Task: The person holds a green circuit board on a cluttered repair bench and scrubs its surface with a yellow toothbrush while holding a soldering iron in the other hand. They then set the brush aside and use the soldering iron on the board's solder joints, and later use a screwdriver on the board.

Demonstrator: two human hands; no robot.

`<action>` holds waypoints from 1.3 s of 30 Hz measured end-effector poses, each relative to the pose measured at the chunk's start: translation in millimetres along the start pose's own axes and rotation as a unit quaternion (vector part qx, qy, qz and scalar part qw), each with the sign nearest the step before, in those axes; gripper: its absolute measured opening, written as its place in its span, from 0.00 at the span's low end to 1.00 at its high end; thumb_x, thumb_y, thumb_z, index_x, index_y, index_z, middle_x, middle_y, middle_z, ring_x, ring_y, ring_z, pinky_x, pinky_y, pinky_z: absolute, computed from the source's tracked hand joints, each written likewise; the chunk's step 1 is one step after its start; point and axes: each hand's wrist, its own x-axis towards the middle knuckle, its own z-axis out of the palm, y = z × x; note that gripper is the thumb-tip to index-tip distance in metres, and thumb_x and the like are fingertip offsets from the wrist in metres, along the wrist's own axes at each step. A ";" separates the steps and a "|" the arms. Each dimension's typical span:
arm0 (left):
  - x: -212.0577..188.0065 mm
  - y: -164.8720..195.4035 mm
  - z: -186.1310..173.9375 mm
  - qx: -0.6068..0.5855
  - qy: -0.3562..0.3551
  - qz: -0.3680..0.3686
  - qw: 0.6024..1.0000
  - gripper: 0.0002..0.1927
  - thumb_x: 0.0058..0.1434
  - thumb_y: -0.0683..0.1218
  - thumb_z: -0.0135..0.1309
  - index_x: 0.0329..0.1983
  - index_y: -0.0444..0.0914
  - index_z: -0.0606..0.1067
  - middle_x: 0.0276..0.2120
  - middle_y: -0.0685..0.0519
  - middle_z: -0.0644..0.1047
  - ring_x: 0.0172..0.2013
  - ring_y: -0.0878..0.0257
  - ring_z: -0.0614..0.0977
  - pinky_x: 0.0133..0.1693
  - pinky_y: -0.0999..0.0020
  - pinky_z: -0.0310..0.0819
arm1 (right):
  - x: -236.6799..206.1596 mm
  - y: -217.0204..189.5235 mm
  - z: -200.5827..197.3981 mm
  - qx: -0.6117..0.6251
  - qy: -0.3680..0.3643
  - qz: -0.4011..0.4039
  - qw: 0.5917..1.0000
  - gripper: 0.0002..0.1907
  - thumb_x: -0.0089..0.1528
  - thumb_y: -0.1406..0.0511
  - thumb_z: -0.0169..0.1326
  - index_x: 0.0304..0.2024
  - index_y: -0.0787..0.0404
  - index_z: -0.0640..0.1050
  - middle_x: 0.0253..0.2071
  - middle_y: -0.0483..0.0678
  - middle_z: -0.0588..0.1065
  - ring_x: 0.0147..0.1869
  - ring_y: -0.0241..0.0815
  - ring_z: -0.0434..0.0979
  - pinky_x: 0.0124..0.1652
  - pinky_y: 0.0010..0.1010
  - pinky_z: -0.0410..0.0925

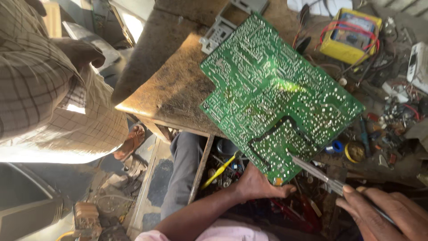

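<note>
Worn wooden desk [174, 89] across upper frame, surface scuffed and dusty. Second person in checked shirt [40, 89] at 9 o'clock, beside desk edge.

Green circuit board [276, 93], solder side up, tilted over desk at centre; bright glare patch near its middle, black outlined section toward its 6 o'clock corner.

Left hand [258, 185] at 6 o'clock, clenched on board's lower corner, thumb against board edge. Right hand [385, 214] at 4 o'clock, grasping a metal-shaft tool [318, 172]; tip touching solder side near black outline. Tool kind not clear, handle hidden in hand.

Yellow multimeter [350, 35] at 1 o'clock on desk, red leads looped over it. Grey plastic panel [223, 27] at 12 o'clock, partly under board. White device [419, 64] at 2 o'clock, cut by frame edge.

Yellow-handled tool [218, 172] at 6 o'clock in open drawer below desk, just beside left hand. Solder spool [354, 151] at 3 o'clock, near small blue ring [337, 146]. Loose small parts scattered at 3 o'clock, too small to identify.
</note>
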 end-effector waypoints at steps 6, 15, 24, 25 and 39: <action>-6.8 -4.2 10.8 -0.125 -0.016 -0.063 0.990 0.55 0.46 0.62 0.70 0.66 0.31 0.54 0.59 0.49 0.67 0.59 0.55 0.73 0.64 0.59 0.72 | 13.9 -32.8 -24.2 0.017 0.015 0.072 0.997 0.31 0.58 0.61 0.60 0.65 0.52 0.72 0.55 0.54 0.74 0.54 0.48 0.79 0.53 0.41 0.76; -5.9 13.5 -2.4 0.055 -0.009 0.055 0.997 0.35 0.53 0.58 0.69 0.58 0.38 0.70 0.51 0.55 0.78 0.55 0.62 0.78 0.64 0.62 0.69 | 45.4 -67.2 -76.7 0.116 0.007 0.103 0.988 0.30 0.59 0.75 0.53 0.66 0.62 0.68 0.57 0.63 0.72 0.62 0.57 0.77 0.57 0.46 0.73; -2.6 24.8 -5.9 0.004 -0.023 -0.003 1.000 0.30 0.52 0.58 0.68 0.52 0.40 0.72 0.46 0.58 0.78 0.50 0.64 0.79 0.60 0.64 0.70 | 48.2 -78.9 -82.6 0.056 -0.024 0.092 0.994 0.29 0.59 0.71 0.60 0.64 0.61 0.73 0.49 0.65 0.77 0.51 0.54 0.82 0.48 0.40 0.77; -2.7 25.0 -5.7 0.025 -0.016 0.016 0.999 0.30 0.53 0.58 0.69 0.52 0.40 0.72 0.46 0.57 0.78 0.50 0.63 0.79 0.61 0.63 0.69 | 48.7 -79.9 -84.5 0.022 -0.031 0.067 0.997 0.29 0.59 0.70 0.61 0.64 0.62 0.73 0.48 0.64 0.78 0.49 0.53 0.82 0.47 0.42 0.76; -2.6 24.0 -8.2 0.063 -0.008 0.049 0.997 0.32 0.52 0.61 0.71 0.52 0.40 0.73 0.47 0.57 0.78 0.51 0.63 0.80 0.60 0.63 0.75 | 69.8 -102.6 -89.7 -0.011 -0.017 0.025 0.999 0.23 0.62 0.67 0.54 0.58 0.70 0.72 0.49 0.63 0.75 0.53 0.54 0.81 0.52 0.39 0.77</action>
